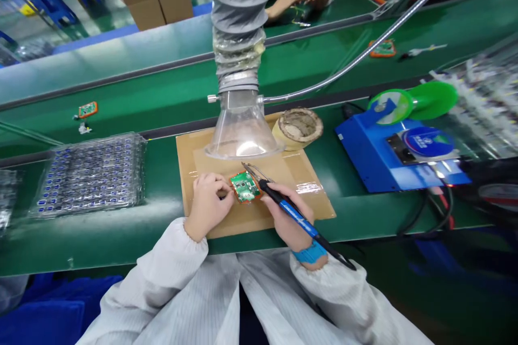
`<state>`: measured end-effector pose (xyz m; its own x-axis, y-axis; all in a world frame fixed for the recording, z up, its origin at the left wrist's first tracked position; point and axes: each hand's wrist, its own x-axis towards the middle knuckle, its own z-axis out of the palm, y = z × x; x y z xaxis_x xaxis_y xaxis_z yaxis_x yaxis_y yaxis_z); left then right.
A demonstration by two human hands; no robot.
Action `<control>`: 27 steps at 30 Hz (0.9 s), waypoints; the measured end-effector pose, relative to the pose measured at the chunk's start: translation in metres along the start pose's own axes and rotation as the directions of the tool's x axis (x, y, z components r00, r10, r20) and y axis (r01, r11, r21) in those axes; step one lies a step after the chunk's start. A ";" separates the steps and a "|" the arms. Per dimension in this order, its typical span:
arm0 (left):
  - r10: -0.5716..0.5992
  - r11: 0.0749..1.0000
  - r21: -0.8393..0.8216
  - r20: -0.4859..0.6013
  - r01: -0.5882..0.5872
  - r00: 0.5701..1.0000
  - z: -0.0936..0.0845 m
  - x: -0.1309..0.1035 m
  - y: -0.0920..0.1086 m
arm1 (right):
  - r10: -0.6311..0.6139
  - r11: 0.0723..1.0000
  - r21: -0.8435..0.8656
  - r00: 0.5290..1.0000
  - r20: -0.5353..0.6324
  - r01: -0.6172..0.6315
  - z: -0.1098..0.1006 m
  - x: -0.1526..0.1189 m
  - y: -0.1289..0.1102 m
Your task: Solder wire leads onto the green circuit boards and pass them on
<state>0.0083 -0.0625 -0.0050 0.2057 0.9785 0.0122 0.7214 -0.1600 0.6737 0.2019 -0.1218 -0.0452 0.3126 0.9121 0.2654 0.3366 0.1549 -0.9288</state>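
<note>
A green circuit board (244, 187) with an orange rim lies on a sheet of brown cardboard (226, 223). At its left edge, the thumb and fingers of my left hand (210, 202) are pinched together; what is between the fingertips is too small to make out. My right hand (289, 215) grips a black and blue soldering iron (297, 216) like a pen. Its metal tip points up and left, over the board's upper right edge. A second thin metal piece shows beside the tip, but I cannot tell what it is.
Above the board hangs a clear fume hood (243, 126) on a grey hose. Behind it stands a round, stained pot (298, 128). To the right sits a blue machine (380, 156) with a green reel. Stacked clear trays (93, 175) lie left. A co-worker's hands (299, 2) show across the line.
</note>
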 end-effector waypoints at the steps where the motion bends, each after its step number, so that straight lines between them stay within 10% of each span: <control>1: -0.018 1.000 0.007 0.018 0.018 1.000 0.000 0.002 -0.001 | -0.016 1.000 -0.013 1.000 -0.014 0.016 -0.004 0.000 0.002; 27: -0.075 0.996 0.065 0.121 0.068 0.990 -0.002 0.011 -0.001 | -0.135 0.989 0.067 0.987 0.089 0.129 -0.013 -0.004 0.003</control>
<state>0.0086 -0.0509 -0.0036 0.2292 0.9649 -0.1282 0.7751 -0.1012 0.6237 0.2128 -0.1298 -0.0456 0.1836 0.9130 0.3643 0.3142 0.2966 -0.9018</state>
